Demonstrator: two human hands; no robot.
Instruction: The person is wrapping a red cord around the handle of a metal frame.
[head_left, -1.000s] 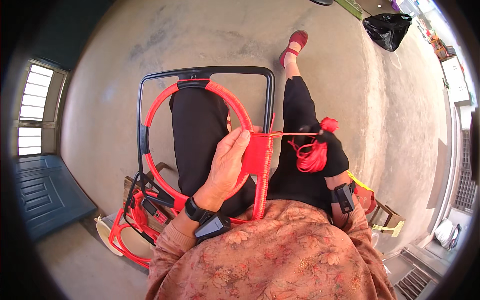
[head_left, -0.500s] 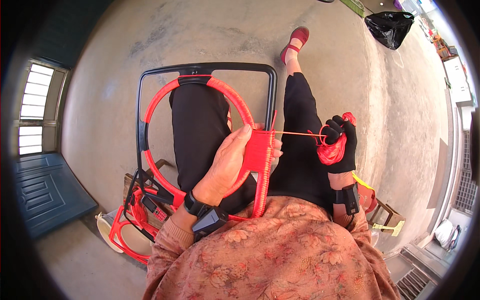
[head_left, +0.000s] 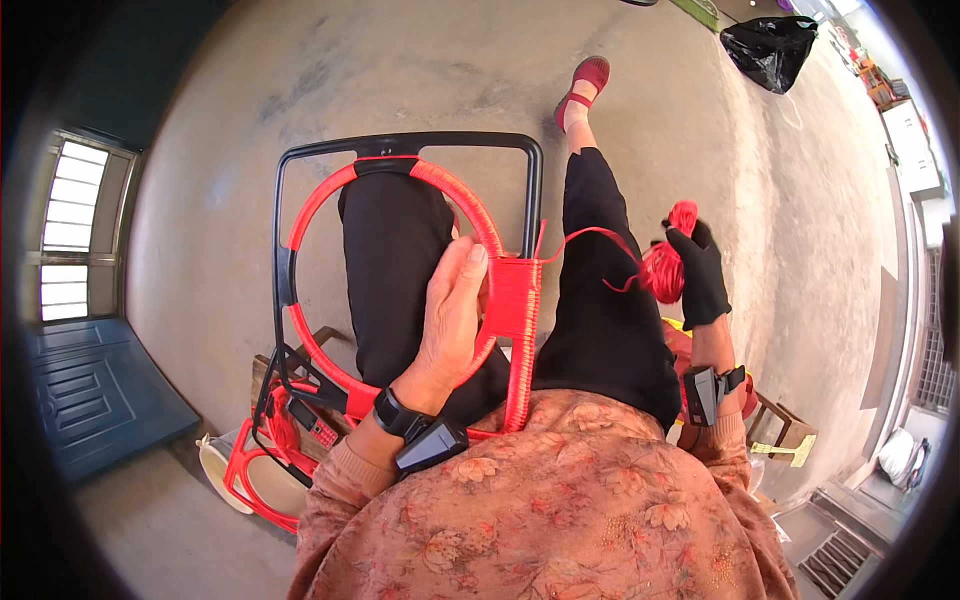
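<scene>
Over my thighs lies a black metal frame (head_left: 455, 138) with an inner ring (head_left: 325, 190) mostly wrapped in red cord. On the ring's right side, a solid block of red wrapping (head_left: 514, 298) bridges to the frame's right bar. My left hand (head_left: 452, 312), bare, is closed on the ring beside this block, its thumb in front and its fingers mostly hidden behind. My right hand (head_left: 702, 272), in a black glove, grips a bundle of red cord (head_left: 664, 270) out to the right. From the bundle a slack strand (head_left: 600, 231) arcs back to the block's top edge.
At lower left are red-wrapped frame parts (head_left: 240, 465), a small phone (head_left: 318, 428) and a pale bucket (head_left: 217, 470). A wooden stool (head_left: 785, 432) is at lower right. A black plastic bag (head_left: 768, 52) lies on the concrete floor, far right.
The strand has gone from taut to slack and curved. My right hand has moved slightly right and turned, the bundle still in it. My left fingers no longer show past the wrapped block.
</scene>
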